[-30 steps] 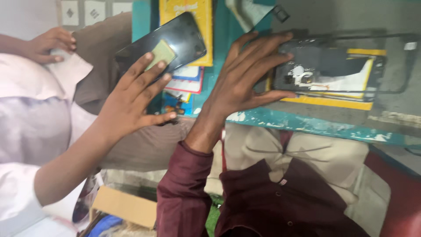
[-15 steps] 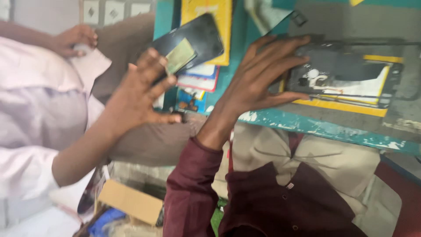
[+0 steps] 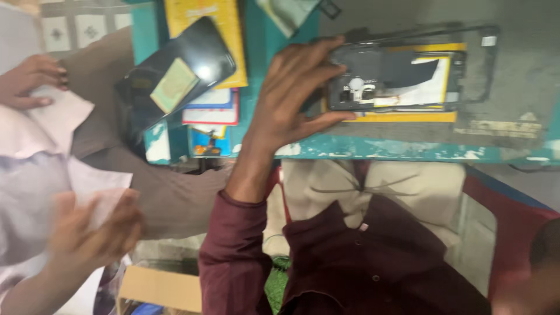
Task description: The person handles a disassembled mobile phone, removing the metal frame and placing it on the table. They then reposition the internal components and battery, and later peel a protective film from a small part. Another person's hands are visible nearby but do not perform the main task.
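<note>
Your L hand is on the near-left end of the opened phone. Fingers are curled over its far edge, and the thumb presses the near edge, so the hand clamps the end between them. Probably you hold it this way to keep the body steady and leave the inside parts free to view; the round parts and the pale sheet inside sit just right of your fingertips.

The phone lies flat on a yellow sheet, which lies on a grey mat, right of the hand and beyond the chipped teal table edge. The mat prob. keeps small parts from sliding.

Your R hand is not in view, so I cannot tell its state.

Left of your hand, well apart, a black phone w/ a greenish sticker lies tilted, partly on a yellow booklet. Some coloured cards are just near side of it.

Further left is a co-worker in a pale shirt: one hand rests on cloth, fingers bent. The other hand is blurred, below-left of your sleeve; its grip I cannot tell.
</note>
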